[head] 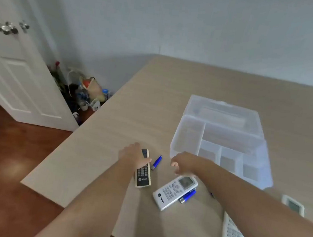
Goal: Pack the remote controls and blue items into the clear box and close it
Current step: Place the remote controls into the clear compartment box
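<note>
The clear box (186, 133) stands open on the table, its lid (221, 112) folded back and its divided compartments empty. My left hand (133, 156) lies over the top of a dark-faced beige remote (143, 175), fingers wrapped on it. A small blue item (157, 162) lies just right of it. My right hand (183, 163) hovers with loosely curled fingers above a white remote (174, 192). A second blue item (188, 195) lies against that remote's right side. Another white remote (233, 236) and a small white device (293, 204) show beside my right forearm.
The beige table (134, 101) ends at a left edge above a dark wooden floor (8, 162). A white door (15, 70) stands open at the left, with bags and bottles (90, 92) piled in the corner behind it.
</note>
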Demonstrator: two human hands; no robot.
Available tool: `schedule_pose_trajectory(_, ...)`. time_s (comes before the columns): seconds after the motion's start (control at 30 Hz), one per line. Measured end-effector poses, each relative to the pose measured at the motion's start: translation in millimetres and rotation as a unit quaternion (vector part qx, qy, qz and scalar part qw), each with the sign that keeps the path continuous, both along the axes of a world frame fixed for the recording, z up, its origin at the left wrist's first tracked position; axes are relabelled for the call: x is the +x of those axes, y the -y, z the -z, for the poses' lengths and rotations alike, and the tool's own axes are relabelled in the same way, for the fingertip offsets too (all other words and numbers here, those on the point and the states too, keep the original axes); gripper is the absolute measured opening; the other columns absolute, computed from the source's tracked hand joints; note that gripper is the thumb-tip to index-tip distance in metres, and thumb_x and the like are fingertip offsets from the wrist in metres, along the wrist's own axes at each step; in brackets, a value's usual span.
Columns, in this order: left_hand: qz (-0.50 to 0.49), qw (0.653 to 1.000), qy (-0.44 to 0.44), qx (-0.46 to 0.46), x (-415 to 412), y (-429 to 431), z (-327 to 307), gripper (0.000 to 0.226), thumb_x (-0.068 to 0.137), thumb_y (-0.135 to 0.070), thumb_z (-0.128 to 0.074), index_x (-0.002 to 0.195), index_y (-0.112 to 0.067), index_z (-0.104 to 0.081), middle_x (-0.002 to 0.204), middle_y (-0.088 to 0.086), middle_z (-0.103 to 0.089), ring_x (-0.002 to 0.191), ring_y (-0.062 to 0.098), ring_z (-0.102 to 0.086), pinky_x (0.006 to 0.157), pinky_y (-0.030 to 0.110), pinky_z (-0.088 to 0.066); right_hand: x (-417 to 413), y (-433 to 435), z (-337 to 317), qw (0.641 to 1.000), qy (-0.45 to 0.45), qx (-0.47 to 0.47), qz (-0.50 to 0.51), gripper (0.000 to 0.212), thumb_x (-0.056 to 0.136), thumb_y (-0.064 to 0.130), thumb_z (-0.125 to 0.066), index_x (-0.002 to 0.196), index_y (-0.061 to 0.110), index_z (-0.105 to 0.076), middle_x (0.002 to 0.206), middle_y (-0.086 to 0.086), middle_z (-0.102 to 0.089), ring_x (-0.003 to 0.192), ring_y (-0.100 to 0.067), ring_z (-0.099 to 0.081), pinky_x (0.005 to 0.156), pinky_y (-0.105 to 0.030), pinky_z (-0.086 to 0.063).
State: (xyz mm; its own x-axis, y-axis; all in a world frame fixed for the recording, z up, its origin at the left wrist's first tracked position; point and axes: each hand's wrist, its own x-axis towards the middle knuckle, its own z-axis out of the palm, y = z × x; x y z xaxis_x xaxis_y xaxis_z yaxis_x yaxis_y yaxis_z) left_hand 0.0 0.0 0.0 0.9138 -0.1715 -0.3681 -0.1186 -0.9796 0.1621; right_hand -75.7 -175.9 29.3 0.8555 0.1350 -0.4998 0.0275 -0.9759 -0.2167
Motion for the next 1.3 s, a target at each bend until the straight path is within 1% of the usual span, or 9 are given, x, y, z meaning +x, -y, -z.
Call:
schedule_pose_trajectory(0.17,-0.079,0.995,-0.055,-0.03,-8,0,25,0.081,0.072,-0.057,-0.07,0.133,-0.012,-0.043,0.129,0.004,-0.053,0.121,0.023,-0.056,0.092,0.032,-0.046,0,7,21,0.994,-0.059,-0.084,-0.031,0.055,0.079,0.014,-0.069,0.131,0.018,-0.051,0.133,-0.002,-0.054,0.122,-0.022,-0.051,0.1,-0.035,-0.046)
schedule_pose_trajectory(0.33,-0.141,0.986,-0.069,-0.064,-10,12,27,0.064,0.078,-0.037,-0.07,0.129,-0.009,-0.044,0.111,0.004,-0.059,0.099,0.023,-0.063,0.065,0.024,-0.043,-1,8,34,0.985,-0.07,-0.135,-0.082,0.065,0.075,0.017,-0.074,0.134,0.018,-0.047,0.134,-0.002,-0.051,0.123,-0.022,-0.049,0.099,-0.039,-0.047)
schedule_pose_trajectory(0.63,-0.224,0.964,-0.091,-0.112,-6,9,38,0.081,0.07,-0.034,-0.076,0.133,-0.009,-0.033,0.126,0.01,-0.053,0.109,0.027,-0.062,0.079,0.032,-0.051,4,9,40,0.981,-0.09,-0.143,-0.093,0.056,0.078,0.019,-0.072,0.129,0.015,-0.048,0.13,-0.005,-0.053,0.117,-0.023,-0.053,0.093,-0.034,-0.047)
schedule_pose_trajectory(0.83,-0.227,0.964,-0.109,-0.088,-4,8,37,0.081,0.071,-0.033,-0.077,0.133,-0.007,-0.032,0.13,0.011,-0.047,0.111,0.027,-0.059,0.079,0.032,-0.052,3,10,43,0.979,-0.118,-0.147,-0.083,0.068,0.076,0.025,-0.073,0.135,0.013,-0.041,0.135,-0.006,-0.045,0.122,-0.025,-0.047,0.096,-0.037,-0.045)
schedule_pose_trajectory(0.97,-0.227,0.964,-0.098,-0.1,-5,4,38,0.076,0.074,-0.024,-0.075,0.133,-0.005,-0.031,0.132,0.013,-0.045,0.116,0.031,-0.057,0.079,0.033,-0.051,2,13,30,0.986,-0.131,-0.096,-0.04,0.061,0.078,0.016,-0.071,0.131,0.011,-0.041,0.109,-0.008,-0.051,0.094,-0.02,-0.046,0.078,-0.031,-0.04)
schedule_pose_trajectory(1.07,-0.238,0.955,-0.109,-0.142,-5,-1,38,0.068,0.076,-0.017,-0.071,0.13,-0.005,-0.031,0.128,0.014,-0.049,0.115,0.033,-0.057,0.078,0.036,-0.052,6,19,20,0.991,-0.127,-0.036,-0.012,0.05,0.079,0.014,-0.07,0.125,0.011,-0.05,0.117,-0.006,-0.052,0.094,-0.018,-0.042,0.078,-0.03,-0.036)
schedule_pose_trajectory(1.13,-0.248,0.945,-0.12,-0.176,-1,-3,29,0.065,0.077,-0.017,-0.069,0.129,-0.005,-0.031,0.118,0.012,-0.052,0.108,0.032,-0.058,0.075,0.036,-0.05,13,23,7,0.992,-0.118,0.03,0.023,0.035,0.077,0.015,-0.072,0.11,0.018,-0.061,0.121,-0.001,-0.056,0.1,-0.018,-0.049,0.083,-0.029,-0.038)
schedule_pose_trajectory(1.2,-0.249,0.938,-0.124,-0.209,6,0,15,0.065,0.079,-0.019,-0.067,0.132,-0.005,-0.031,0.111,0.01,-0.049,0.097,0.028,-0.053,0.073,0.035,-0.046,22,29,-13,0.989,-0.107,0.092,0.041,0.017,0.076,0.017,-0.073,0.086,0.028,-0.063,0.104,0.007,-0.061,0.101,-0.016,-0.054,0.085,-0.03,-0.04)
schedule_pose_trajectory(1.3,-0.238,0.929,-0.094,-0.267,19,14,-14,0.064,0.082,-0.024,-0.064,0.133,-0.005,-0.03,0.119,0.013,-0.051,0.091,0.027,-0.048,0.073,0.033,-0.042,29,51,-51,0.982,-0.076,0.157,0.072,0.018,0.077,0.019,-0.073,0.076,0.035,-0.064,0.089,0.012,-0.065,0.091,-0.012,-0.058,0.076,-0.025,-0.043)
